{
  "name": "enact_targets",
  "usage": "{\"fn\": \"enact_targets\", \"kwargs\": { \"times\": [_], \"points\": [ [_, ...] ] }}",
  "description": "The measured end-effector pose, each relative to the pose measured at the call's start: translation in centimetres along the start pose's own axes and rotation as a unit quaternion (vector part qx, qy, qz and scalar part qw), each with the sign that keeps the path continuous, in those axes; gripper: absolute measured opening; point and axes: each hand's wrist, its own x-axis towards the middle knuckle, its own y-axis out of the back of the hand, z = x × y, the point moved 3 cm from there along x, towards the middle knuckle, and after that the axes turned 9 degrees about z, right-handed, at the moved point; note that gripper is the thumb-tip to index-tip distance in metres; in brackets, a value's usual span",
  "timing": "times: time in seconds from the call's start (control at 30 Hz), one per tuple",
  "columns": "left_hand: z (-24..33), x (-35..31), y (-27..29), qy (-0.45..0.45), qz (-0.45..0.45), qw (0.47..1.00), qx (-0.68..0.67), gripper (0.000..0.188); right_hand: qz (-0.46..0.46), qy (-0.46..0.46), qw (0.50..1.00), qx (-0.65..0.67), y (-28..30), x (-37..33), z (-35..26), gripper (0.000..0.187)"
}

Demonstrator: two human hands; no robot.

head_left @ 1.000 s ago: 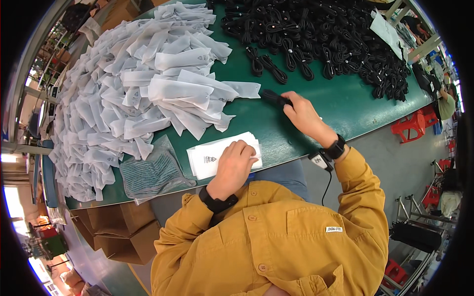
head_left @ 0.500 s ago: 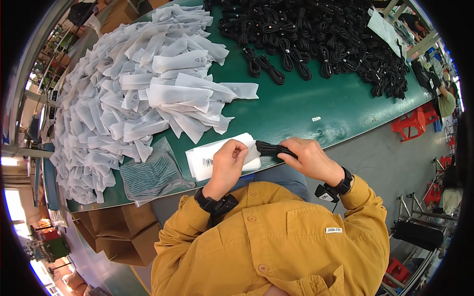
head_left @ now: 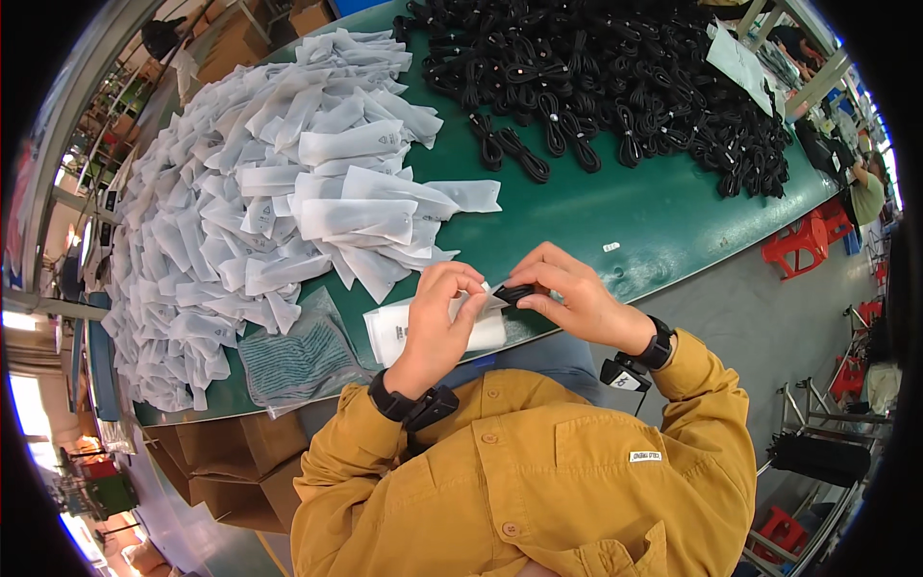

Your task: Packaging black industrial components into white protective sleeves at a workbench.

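Between both grips, the cable (head_left: 513, 293), pinched by the right hand (head_left: 579, 302), sits at the bag (head_left: 496, 303) the left hand (head_left: 438, 322) pinches; insertion appears in hand, next requiring a straight push.

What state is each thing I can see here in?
Left hand, pinching at a lifted edge of the white stack
Right hand, gripping a black cable
Held cable, bundled, partly hidden
White stack, lying flat otherwise
White pouches, heaped
Other cables, looped, heaped
Striped fabric, in clear plastic
Cardboard boxes, open
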Motion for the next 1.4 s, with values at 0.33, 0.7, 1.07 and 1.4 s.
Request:
{"fn": "enact_targets", "kwargs": {
  "times": [0.33, 0.7, 1.07, 1.4],
  "points": [
    [-2.9, 8.2, 9.2, 0.214, 0.179, 0.903, -0.326, 0.025, 0.158, 0.030, 0.974, -0.162, 2.4, 7.3, 3.3, 0.028],
    [-2.0, -2.9, -0.7, 0.008, -0.108, 0.991, 0.083, 0.023, 0.068, -0.087, 0.915, -0.388, 3.4, 7.6, 12.1, 0.021],
    [-3.2, -4.5, -1.7, 0.088, -0.033, 0.994, 0.059, 0.009, 0.118, -0.017, 0.987, -0.109, 0.9, -1.9, 1.2, 0.023],
    [-4.1, -4.1, -1.1, 0.268, -0.018, 0.958, -0.096, 0.007, -0.033, 0.166, 0.944, -0.284, 0.4, -3.6, -0.4, 0.027]
  ]
}}
